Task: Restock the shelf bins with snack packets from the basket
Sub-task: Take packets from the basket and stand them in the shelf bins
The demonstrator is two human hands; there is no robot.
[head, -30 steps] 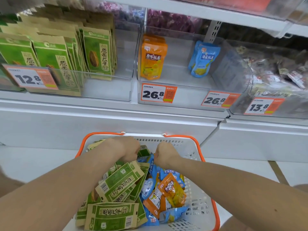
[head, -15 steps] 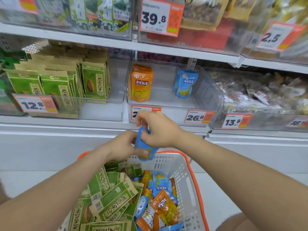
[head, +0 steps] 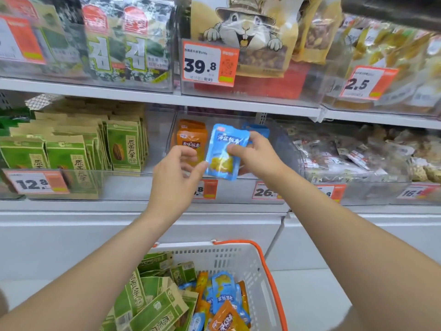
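Blue foil snack packet pinched in our right hand before the clear plastic shelf bin; left hand fingers half-curled, seemingly touching its edge; white basket below.

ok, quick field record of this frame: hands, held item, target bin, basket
right hand: pinching blue packet, upright
left hand: open, fingertip at the packet's left edge
target bin: clear; orange packets left, a blue one behind the right hand
basket: white, orange rim; green, blue, orange packets inside
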